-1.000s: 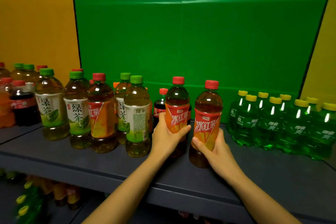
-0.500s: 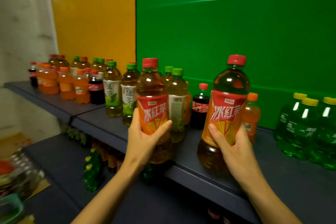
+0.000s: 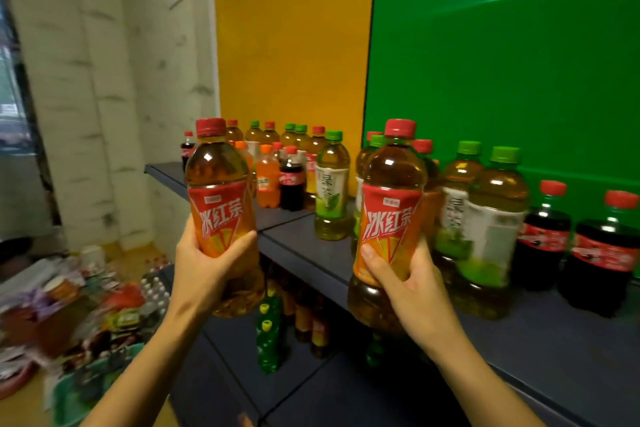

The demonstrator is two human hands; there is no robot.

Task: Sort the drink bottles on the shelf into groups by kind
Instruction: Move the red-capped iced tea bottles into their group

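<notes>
While a second ago both iced teas were low among the mixed bottles before the green panel, they are now lifted clear and carried left. The view has swung with them toward the yellow panel and the far-left end of the shelf (image 3: 311, 255). The sorted green sodas on the right have dropped out of sight. This suggests the pair has been pulled from the mixed cluster and is heading for a group of its own kind, probably near the red-capped teas (image 3: 270, 133) at the far left, though no spot is settled yet.

The left hand (image 3: 204, 267) is wrapped round the lower label of the left iced tea (image 3: 221, 191), thumb on one side and fingers on the other. It holds the bottle upright in the air, off the near edge of the shelf and above the lower shelf (image 3: 239, 350). The right hand (image 3: 408, 291) grips the right iced tea (image 3: 391, 198) the same way, at the bottom of its label. That bottle is also raised, hanging over the near edge in front of the green teas (image 3: 491, 218).

Colas (image 3: 543, 236) stand to the right. An orange soda (image 3: 267, 180) and another green tea (image 3: 331, 187) remain mixed farther left, so plenty of sorting is left.
</notes>
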